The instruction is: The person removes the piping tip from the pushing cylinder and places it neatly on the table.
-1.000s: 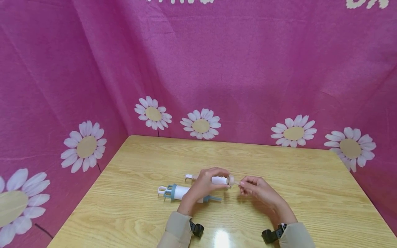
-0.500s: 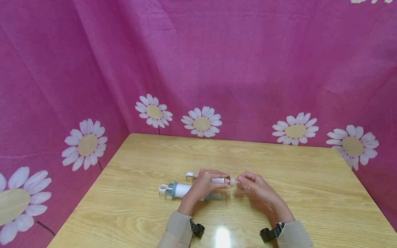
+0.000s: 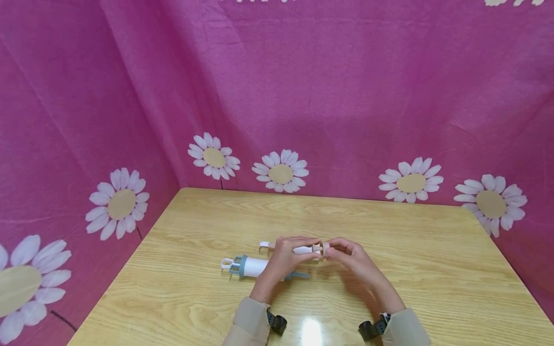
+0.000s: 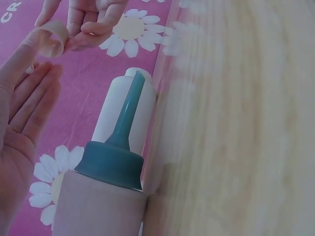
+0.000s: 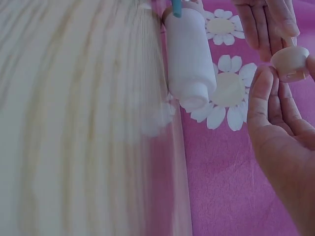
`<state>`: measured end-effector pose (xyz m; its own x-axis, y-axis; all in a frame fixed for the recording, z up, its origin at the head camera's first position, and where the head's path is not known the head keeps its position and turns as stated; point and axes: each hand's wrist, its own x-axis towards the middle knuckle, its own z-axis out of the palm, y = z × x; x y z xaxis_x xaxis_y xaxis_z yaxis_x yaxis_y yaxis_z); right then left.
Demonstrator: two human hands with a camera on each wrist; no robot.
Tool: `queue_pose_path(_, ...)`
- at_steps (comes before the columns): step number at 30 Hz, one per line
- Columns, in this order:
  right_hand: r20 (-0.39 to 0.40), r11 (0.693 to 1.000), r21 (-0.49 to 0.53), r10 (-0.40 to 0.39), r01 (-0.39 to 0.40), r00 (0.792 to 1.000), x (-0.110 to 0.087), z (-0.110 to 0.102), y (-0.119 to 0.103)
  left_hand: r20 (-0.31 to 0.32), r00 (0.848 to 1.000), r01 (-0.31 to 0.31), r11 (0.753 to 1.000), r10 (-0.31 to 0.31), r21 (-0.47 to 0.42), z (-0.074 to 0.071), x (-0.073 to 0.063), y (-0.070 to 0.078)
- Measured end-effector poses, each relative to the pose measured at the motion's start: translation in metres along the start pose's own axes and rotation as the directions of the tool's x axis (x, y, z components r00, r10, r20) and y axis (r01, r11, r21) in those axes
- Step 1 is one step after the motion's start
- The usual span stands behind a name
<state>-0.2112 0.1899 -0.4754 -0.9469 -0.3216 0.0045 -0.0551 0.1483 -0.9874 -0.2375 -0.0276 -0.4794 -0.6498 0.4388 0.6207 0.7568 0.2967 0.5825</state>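
On the left half of the wood-grained tabletop (image 3: 207, 230), whose near edge is cut off, lies a smooth blue-green and white barrel (image 3: 255, 267) with a loop handle and a thin nozzle, partly hidden by the wrist. Just beyond it is a white cylinder (image 5: 189, 64) with a short neck, also partly covered. The left hand (image 3: 285, 257) curves thumb and fingers in a narrow pinch on the beige cap (image 5: 289, 64), though its exact contact is hard to see. This cap, small, round and hollow, is held above the tabletop's middle; the right hand (image 3: 352, 257), nearly closed, pinches its right side
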Motion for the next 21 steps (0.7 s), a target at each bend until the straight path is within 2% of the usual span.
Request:
queue_pose_path(4,-0.033,1.000,-0.016,-0.014,0.013,0.999,-0.003,-0.004,0.000,-0.001,0.998,0.059,0.995,-0.059,-0.078,0.000,-0.001,-0.001)
queue_pose_path(7,-0.060,1.000,-0.023,-0.002,0.001,0.998,-0.006,-0.009,0.001,-0.008,0.997,0.078,0.991,-0.079,-0.109,0.001,-0.001,-0.003)
queue_pose_path(21,-0.182,0.994,-0.091,0.035,-0.053,0.983,-0.032,-0.046,0.006,-0.022,0.990,0.133,0.984,-0.136,-0.119,0.016,0.006,0.000)
